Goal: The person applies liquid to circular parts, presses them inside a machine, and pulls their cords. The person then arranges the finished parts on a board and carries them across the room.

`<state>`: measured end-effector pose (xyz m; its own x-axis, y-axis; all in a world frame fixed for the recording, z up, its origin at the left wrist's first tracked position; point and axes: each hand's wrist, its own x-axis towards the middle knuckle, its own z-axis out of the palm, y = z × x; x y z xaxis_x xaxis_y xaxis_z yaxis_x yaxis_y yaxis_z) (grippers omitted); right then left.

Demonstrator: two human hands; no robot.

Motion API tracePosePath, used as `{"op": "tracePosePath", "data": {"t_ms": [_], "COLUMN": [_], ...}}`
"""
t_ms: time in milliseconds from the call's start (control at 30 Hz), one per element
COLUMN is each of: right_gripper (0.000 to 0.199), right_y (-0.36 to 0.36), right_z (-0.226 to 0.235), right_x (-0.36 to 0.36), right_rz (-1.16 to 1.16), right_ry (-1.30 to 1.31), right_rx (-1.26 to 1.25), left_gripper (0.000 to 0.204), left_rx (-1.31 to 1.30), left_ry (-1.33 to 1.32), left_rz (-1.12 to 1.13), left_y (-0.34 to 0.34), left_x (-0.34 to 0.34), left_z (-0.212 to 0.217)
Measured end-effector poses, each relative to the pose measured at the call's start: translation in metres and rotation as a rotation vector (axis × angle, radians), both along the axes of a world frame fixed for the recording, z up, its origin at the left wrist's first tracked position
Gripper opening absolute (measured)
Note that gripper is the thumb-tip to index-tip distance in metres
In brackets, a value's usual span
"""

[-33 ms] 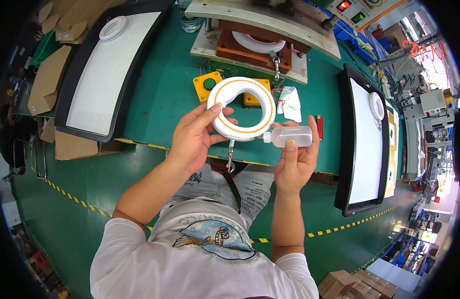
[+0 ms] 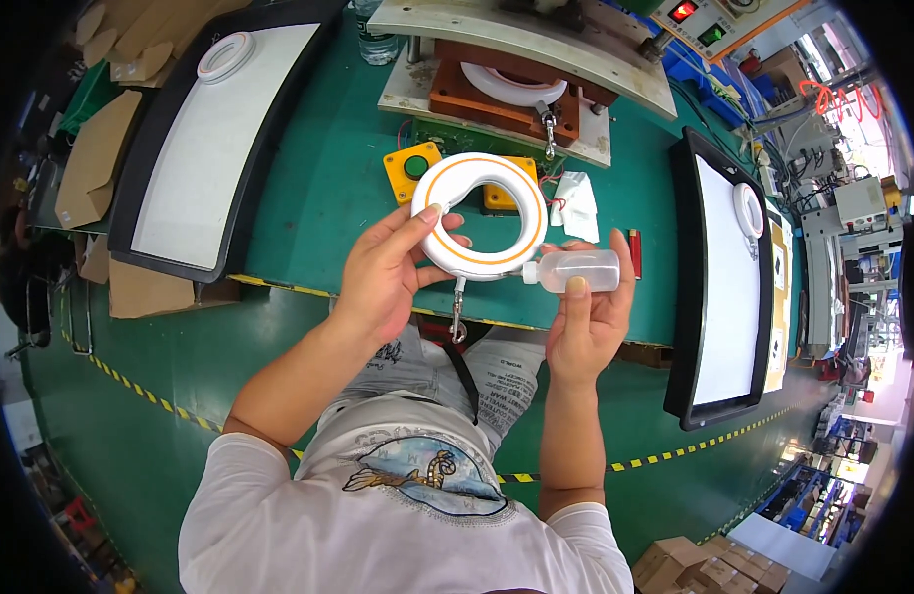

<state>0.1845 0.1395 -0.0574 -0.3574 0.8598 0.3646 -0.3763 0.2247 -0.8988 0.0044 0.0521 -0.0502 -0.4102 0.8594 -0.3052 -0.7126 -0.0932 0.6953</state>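
Trays [image 2: 195, 129] beside ring [image 2: 480, 216], bottle [image 2: 579, 269]

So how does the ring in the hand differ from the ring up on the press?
The held ring is whole in view, with an orange stripe and a metal clip hanging below; the press ring is half hidden in a brown fixture, no stripe visible. The held one is tilted in the left hand. Both are white.

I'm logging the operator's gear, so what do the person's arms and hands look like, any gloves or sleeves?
Both the left hand and the right hand are bare, with no gloves, rings or watch visible. The forearms are uncovered; short white T-shirt sleeves end above the elbows.
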Motion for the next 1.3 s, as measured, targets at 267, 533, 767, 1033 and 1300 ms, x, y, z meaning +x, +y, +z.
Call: {"op": "tracePosePath", "data": {"t_ms": [267,533,767,1033,1300], "right_gripper": [0.054,0.055,0.059,0.053,0.05], "right_y": [0.0,0.0,0.003,0.014,0.017], "right_z": [0.002,0.0,0.007,0.011,0.008], "right_x": [-0.001,-0.001,0.008,0.017,0.01], "right_rz": [-0.001,0.004,-0.045,-0.05,-0.007], "right_ry": [-0.012,-0.003,0.071,0.09,0.07], "right_rx": [0.005,-0.008,-0.076,-0.136,-0.12], "left_gripper": [0.034,0.035,0.036,0.04,0.04], "left_rx": [0.007,0.001,-0.012,-0.026,-0.031], "left_ry": [-0.01,-0.01,-0.02,0.009,0.016], "left_rz": [0.0,0.007,0.006,-0.054,-0.062], "left_y": [0.0,0.0,0.001,0.002,0.002], "left_x": [0.0,-0.001,-0.003,-0.011,-0.009], "left_z": [-0.002,-0.002,-0.003,-0.001,0.001]}}
